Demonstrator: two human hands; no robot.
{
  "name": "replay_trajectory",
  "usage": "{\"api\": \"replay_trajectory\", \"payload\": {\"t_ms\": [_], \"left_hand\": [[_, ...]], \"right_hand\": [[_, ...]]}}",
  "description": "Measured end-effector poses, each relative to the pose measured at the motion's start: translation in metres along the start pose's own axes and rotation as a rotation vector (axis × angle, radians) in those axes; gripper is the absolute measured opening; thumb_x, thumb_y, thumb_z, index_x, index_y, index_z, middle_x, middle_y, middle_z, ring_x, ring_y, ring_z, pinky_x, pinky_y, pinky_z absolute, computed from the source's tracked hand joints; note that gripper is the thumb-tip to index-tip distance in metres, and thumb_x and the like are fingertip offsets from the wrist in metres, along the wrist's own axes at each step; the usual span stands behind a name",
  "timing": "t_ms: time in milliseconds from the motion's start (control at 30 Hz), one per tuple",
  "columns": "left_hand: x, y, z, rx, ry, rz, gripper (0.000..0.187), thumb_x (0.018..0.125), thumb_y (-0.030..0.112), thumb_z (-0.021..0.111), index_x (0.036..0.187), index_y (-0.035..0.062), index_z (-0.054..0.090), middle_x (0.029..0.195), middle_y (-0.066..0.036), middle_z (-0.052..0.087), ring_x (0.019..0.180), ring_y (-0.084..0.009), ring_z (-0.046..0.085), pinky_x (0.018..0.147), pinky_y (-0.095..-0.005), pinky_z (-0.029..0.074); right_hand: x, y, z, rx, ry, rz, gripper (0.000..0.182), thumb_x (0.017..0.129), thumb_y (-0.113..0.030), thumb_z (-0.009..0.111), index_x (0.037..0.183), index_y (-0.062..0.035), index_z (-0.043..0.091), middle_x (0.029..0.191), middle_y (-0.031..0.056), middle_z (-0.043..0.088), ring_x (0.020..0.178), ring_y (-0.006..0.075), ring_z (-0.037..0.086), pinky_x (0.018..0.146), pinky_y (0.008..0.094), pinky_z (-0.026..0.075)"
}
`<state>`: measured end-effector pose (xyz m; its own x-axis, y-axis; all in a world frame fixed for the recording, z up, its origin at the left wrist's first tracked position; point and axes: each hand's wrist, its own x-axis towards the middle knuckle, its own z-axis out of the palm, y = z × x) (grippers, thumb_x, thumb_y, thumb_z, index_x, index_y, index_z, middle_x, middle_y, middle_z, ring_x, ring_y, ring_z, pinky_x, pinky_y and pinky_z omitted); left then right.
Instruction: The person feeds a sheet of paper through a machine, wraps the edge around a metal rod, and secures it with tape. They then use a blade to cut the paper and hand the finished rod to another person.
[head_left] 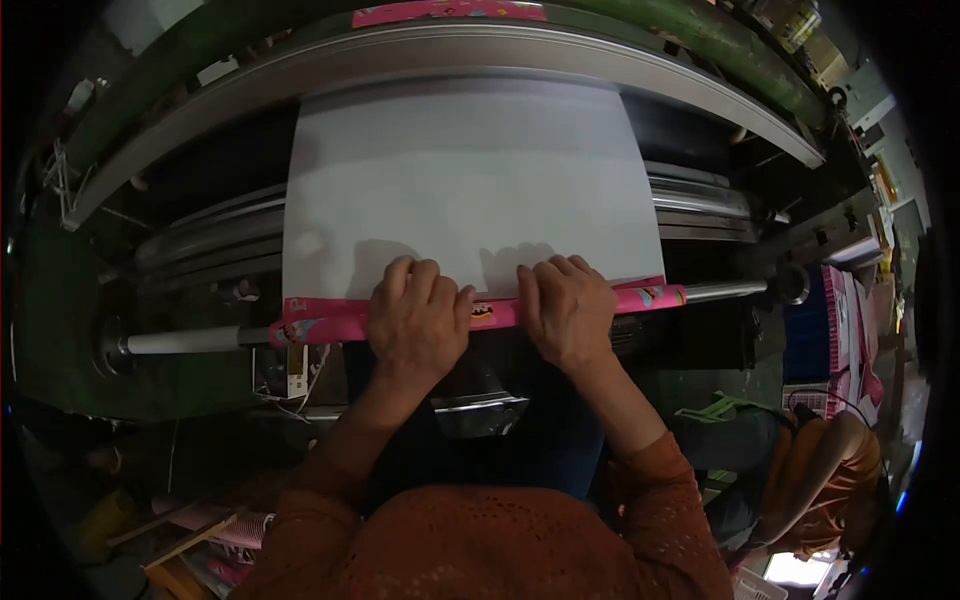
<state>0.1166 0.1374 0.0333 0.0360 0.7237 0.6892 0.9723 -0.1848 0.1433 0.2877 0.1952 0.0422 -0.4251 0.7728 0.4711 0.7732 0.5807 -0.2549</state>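
A wide white sheet comes down from the machine toward me. Its near end is wound as a thin pink roll printed with small cartoon figures. My left hand curls over the roll left of its middle, fingers wrapped on the far side. Right of the middle, my right hand grips the same roll, thumb toward the left. The roll sits on a metal shaft that sticks out at both sides. Hidden fingertips leave the exact hold under the roll unseen.
A curved metal bar spans the machine beyond the sheet, with a green roller behind it. Metal rollers run beneath the sheet. At lower right another person bends near stacked pink-and-white material.
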Motion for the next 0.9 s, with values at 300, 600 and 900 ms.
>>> {"api": "replay_trajectory", "payload": {"t_ms": [300, 600, 900], "left_hand": [[-0.024, 0.007, -0.018, -0.278, 0.283, -0.021, 0.037, 0.091, 0.027, 0.055, 0.115, 0.0000, 0.057, 0.128, -0.019, 0.053, 0.121, -0.0371, 0.050, 0.098, -0.0509, 0.039], [0.032, -0.006, -0.004, -0.192, -0.007, -0.025, 0.046, 0.091, 0.027, 0.055, 0.127, 0.0000, 0.051, 0.137, -0.020, 0.047, 0.132, -0.0379, 0.039, 0.105, -0.0548, 0.031], [0.011, 0.026, 0.002, 0.114, -0.205, 0.117, 0.061, 0.088, 0.040, 0.058, 0.134, 0.0023, 0.045, 0.142, -0.018, 0.043, 0.135, -0.0360, 0.036, 0.107, -0.0559, 0.027]], "right_hand": [[0.056, 0.014, 0.016, -0.063, 0.071, 0.079, 0.025, 0.083, -0.020, 0.064, 0.106, -0.0080, 0.065, 0.110, 0.0061, 0.063, 0.102, 0.0263, 0.057, 0.083, 0.0415, 0.041], [-0.039, -0.003, -0.021, -0.010, 0.148, -0.034, 0.045, 0.079, -0.024, 0.064, 0.121, -0.0086, 0.058, 0.125, 0.0084, 0.058, 0.119, 0.0291, 0.050, 0.097, 0.0453, 0.034], [0.032, 0.023, -0.009, -0.058, 0.258, 0.041, 0.054, 0.086, -0.026, 0.062, 0.132, -0.0025, 0.048, 0.133, 0.0161, 0.049, 0.130, 0.0349, 0.039, 0.103, 0.0500, 0.028]]}}
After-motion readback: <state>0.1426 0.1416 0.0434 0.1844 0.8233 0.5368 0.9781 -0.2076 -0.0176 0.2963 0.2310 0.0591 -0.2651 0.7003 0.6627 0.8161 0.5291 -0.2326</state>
